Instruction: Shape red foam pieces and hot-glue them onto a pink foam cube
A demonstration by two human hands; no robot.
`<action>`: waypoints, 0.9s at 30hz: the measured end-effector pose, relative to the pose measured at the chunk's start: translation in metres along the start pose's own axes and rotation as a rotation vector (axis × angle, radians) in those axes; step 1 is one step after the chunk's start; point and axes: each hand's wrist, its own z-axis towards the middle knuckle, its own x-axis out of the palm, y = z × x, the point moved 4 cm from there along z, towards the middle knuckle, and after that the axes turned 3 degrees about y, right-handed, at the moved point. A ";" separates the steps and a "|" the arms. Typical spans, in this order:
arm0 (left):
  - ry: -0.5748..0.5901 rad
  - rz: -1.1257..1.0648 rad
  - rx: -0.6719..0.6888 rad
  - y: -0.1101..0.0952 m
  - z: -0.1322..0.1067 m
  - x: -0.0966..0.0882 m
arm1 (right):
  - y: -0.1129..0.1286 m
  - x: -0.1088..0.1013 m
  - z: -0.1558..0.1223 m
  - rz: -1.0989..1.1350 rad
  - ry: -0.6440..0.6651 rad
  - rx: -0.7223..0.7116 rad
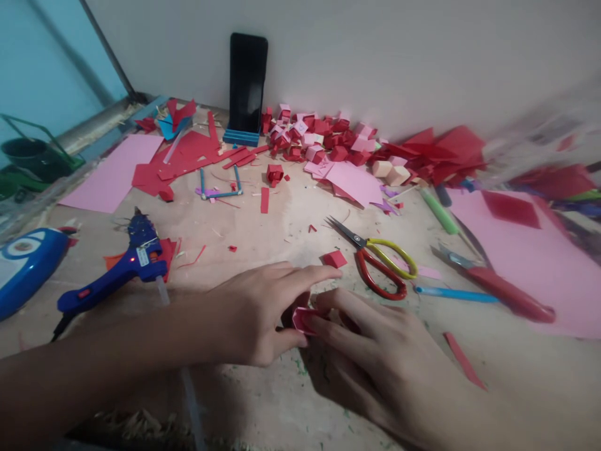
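The small folded pink paper piece (304, 319) lies low on the tabletop, near the middle of the view, caught between both hands. Only a corner of it shows; that visible part runs roughly left to right, and the fingers hide the rest, so its full long axis cannot be told.

The left hand (263, 313) pinches its left edge between thumb and curled fingers, the index finger stretched out flat towards the right. The right hand (375, 357) pinches its right side, fingers close together and laid low over it.

Just beyond the left index fingertip lies a small red paper scrap (334, 259). Beside that rest scissors (380, 266) with one red and one yellow handle, blades pointing up-left. A blue hot glue gun (122, 269) lies to the left, nozzle towards the hands.

The surface is a pale wooden tabletop (282, 213), strewn with paper snippets. Further back, a heap of red and pink folded paper cubes (319, 134) sits against a plain white wall (375, 56), beside a dark phone (248, 81) upright in a blue stand.
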 end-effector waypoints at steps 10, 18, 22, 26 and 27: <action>-0.039 0.017 0.037 0.003 -0.003 0.004 | -0.003 0.008 0.002 -0.106 -0.032 0.038; -0.010 0.022 0.010 -0.001 -0.002 0.002 | 0.001 -0.004 0.001 -0.030 -0.043 0.018; -0.048 0.036 0.025 0.002 -0.003 0.005 | 0.000 -0.003 0.000 -0.020 -0.044 0.045; -0.037 0.034 0.028 0.002 -0.003 0.006 | 0.001 -0.001 0.000 -0.005 -0.055 0.028; -0.029 0.036 0.026 0.001 -0.002 0.005 | 0.001 -0.001 -0.001 -0.001 -0.055 0.026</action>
